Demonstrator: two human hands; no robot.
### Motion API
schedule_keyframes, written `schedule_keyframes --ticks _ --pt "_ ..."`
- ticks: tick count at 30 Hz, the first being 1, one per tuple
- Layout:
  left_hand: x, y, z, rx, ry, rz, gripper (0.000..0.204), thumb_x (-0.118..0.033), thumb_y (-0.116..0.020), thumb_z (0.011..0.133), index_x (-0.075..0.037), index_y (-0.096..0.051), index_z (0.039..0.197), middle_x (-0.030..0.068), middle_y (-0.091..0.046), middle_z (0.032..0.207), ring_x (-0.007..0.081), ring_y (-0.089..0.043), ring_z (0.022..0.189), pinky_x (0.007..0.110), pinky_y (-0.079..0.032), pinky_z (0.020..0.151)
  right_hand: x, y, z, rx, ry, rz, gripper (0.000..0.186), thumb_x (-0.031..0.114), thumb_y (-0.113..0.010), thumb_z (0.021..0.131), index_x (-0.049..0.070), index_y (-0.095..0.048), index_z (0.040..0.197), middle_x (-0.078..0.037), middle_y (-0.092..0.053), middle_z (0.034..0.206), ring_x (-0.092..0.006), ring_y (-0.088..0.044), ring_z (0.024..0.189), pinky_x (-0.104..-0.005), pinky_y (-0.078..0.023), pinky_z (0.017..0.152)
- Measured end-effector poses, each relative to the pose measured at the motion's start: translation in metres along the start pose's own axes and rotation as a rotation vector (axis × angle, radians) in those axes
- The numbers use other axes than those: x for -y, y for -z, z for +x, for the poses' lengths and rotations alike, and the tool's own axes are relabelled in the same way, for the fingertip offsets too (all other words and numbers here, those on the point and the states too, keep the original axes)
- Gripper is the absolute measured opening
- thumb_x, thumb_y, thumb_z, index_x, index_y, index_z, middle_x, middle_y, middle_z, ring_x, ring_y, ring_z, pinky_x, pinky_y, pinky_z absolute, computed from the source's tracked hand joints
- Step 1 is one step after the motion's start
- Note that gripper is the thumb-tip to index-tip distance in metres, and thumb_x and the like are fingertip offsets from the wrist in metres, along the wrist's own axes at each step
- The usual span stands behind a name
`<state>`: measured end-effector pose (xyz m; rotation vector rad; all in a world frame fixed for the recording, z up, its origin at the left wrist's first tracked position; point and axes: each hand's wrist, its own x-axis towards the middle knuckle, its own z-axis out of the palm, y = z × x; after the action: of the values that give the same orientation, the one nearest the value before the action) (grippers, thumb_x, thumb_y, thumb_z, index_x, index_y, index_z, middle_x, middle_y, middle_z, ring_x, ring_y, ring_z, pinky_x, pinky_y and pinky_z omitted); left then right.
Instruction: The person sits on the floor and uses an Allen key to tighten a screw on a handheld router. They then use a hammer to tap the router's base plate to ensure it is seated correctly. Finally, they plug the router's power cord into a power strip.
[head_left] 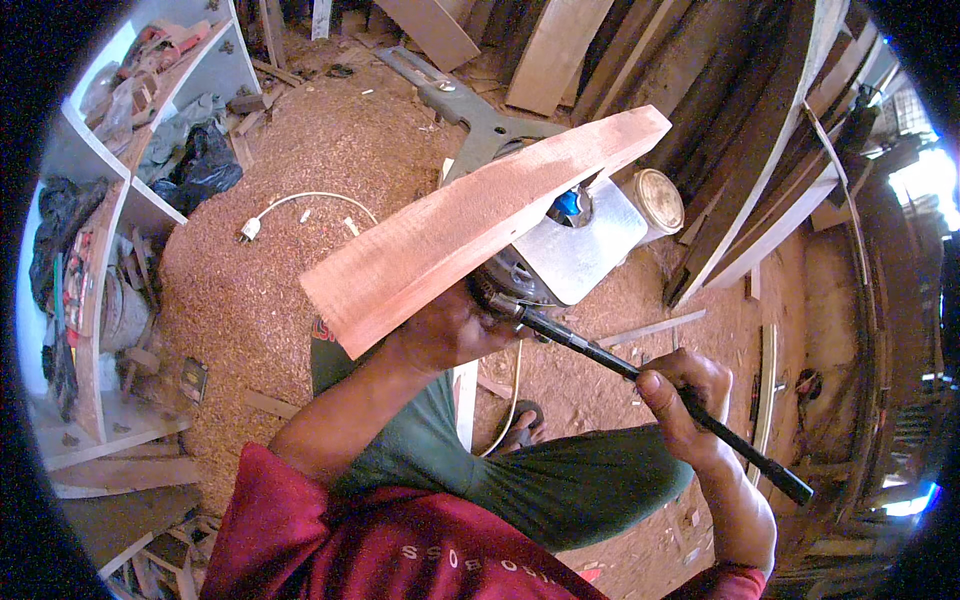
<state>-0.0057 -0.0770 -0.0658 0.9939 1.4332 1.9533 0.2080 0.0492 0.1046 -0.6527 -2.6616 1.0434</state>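
A plunge or trim router with a square, shiny metal base plate (580, 245) and a blue bit (570, 205) is tilted in front of my legs. My left hand (450, 332) closes around its dark body, partly hidden under the wooden board. In my right hand (685, 395) is a long black-handled wrench (590, 350); its metal end meets the router body near my left fingers. A thick, reddish, slightly curved wooden board (470, 225) rises slantwise across the view, in front of part of the router and my left hand.
Wood shavings (240, 330) cover the floor, where a white plug (250, 230) and cord lie. White shelves (120, 200) with tools and bags stand at left. Planks (560, 50) lean at the back and right. A pale round tub (658, 203) sits behind the router.
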Motion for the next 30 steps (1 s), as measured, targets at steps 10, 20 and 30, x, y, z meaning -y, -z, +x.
schedule_keyframes --ticks 10,20,30 --pt "-0.018 -0.010 0.002 -0.107 0.546 -0.850 0.080 -0.046 -0.072 0.081 -0.006 -0.039 0.141 0.0110 -0.055 0.124 0.0281 -0.057 0.114 0.046 -0.043 0.103 -0.015 -0.005 -0.009 0.042 -0.145 0.091 0.038 0.038 -0.067 0.091 0.001 -0.067 0.079 -0.007 -0.062 0.065 -0.0143 -0.057 0.061 -0.0312 -0.044 0.056" --pt "-0.014 -0.007 0.001 -0.066 0.512 -0.796 0.078 -0.043 -0.076 0.079 -0.007 -0.040 0.139 0.0117 -0.054 0.128 0.0287 -0.057 0.114 0.046 -0.045 0.102 -0.024 -0.012 -0.013 0.068 -0.194 0.283 0.048 0.045 -0.062 0.094 0.001 -0.061 0.075 -0.001 -0.051 0.056 -0.0084 -0.049 0.050 -0.0261 -0.038 0.046" --pt "0.008 -0.006 0.003 0.030 0.168 -0.263 0.077 -0.040 -0.079 0.077 -0.009 -0.041 0.136 0.0123 -0.053 0.131 0.0294 -0.057 0.114 0.046 -0.046 0.101 -0.022 -0.007 -0.014 0.165 -0.404 0.390 0.046 0.045 -0.061 0.095 0.001 -0.063 0.082 -0.001 -0.051 0.057 -0.0085 -0.046 0.048 -0.0263 -0.036 0.045"
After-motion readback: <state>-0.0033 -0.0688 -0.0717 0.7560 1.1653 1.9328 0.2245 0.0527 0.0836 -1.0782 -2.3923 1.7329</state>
